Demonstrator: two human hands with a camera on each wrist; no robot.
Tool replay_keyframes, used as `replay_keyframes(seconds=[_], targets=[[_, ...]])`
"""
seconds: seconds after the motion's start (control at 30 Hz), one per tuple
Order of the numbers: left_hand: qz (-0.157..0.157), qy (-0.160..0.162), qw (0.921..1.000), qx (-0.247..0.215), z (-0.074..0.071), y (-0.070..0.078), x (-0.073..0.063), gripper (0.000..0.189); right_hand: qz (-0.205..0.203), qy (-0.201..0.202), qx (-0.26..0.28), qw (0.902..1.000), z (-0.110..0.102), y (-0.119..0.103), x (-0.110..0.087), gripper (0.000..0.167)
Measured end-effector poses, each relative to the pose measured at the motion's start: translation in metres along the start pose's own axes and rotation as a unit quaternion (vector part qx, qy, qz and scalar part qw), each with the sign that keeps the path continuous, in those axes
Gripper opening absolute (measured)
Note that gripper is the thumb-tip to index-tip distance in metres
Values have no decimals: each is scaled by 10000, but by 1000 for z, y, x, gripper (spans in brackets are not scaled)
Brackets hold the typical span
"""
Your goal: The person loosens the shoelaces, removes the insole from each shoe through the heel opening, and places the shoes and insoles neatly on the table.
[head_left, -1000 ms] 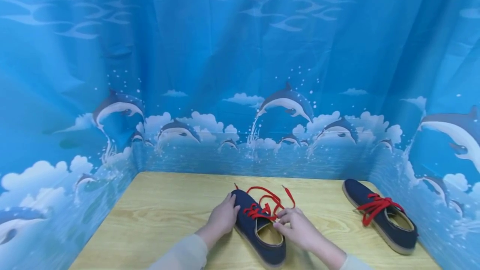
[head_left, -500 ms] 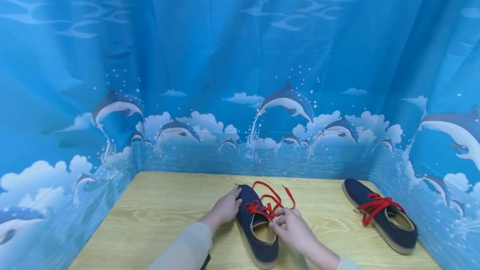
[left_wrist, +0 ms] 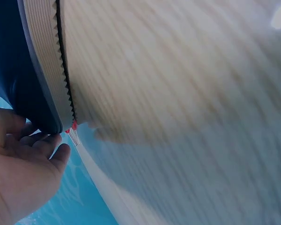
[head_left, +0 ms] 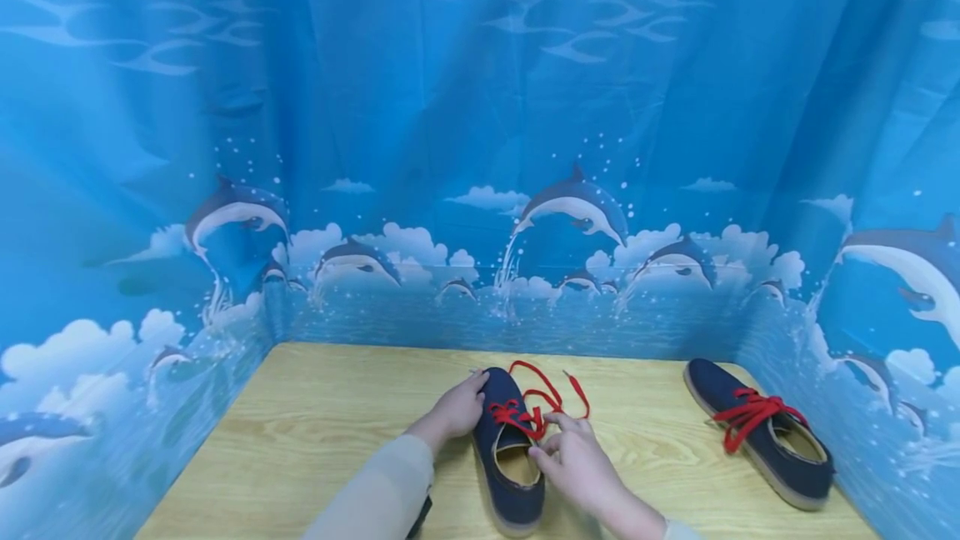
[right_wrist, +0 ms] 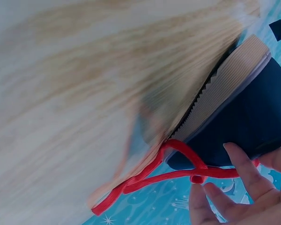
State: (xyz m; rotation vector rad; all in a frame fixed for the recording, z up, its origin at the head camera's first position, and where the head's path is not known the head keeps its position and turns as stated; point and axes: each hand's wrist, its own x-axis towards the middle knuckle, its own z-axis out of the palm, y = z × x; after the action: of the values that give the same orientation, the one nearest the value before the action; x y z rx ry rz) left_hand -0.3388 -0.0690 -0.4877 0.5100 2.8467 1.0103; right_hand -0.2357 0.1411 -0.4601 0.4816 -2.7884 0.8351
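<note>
A navy canvas shoe (head_left: 489, 450) with a tan sole stands on the table, toe pointing away. My left hand (head_left: 459, 408) holds its toe from the left, fingers bent round the front in the left wrist view. Beside the opening on the right, my right hand (head_left: 579, 461) pinches the red shoelace (right_wrist: 220, 172) close to the top eyelets. In the right wrist view the fingers hide part of that lace. One lace end trails in a loose loop across the table to the right; a lace tip (left_wrist: 73, 136) peeks out past the toe.
A second navy shoe (head_left: 712, 382), its red laces tied in a bow (head_left: 750, 417), sits at the table's right edge. A blue dolphin-print curtain (head_left: 480, 148) encloses the wooden table (head_left: 315, 423) at the back and both sides.
The shoe has turned, its heel swinging left and its toe shifting slightly right. Both hands have moved along with it, the right one leftward. The second shoe stays put.
</note>
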Motion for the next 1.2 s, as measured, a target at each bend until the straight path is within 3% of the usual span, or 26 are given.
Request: replay_keyframes(seconds=[0.23,0.47,0.73,0.97,1.2], targets=[[-17,14,9998,217,2,1,5,45,17,-71,-37,10000,3,-5,-1,23],[-214,459,9984,238,5,5,0,42,13,-75,-254,9996,3,-7,0,25],[-182,1049,9941,202,1,17,-24,37,126,-9,-348,9993,-6,-5,3,23],[-342,1529,9872,285,-4,31,-49,33,6,231,-335,9992,-15,-5,9,23],[-19,1897,9795,672,-9,44,-70,33,-197,465,-436,9978,-14,-7,15,22]])
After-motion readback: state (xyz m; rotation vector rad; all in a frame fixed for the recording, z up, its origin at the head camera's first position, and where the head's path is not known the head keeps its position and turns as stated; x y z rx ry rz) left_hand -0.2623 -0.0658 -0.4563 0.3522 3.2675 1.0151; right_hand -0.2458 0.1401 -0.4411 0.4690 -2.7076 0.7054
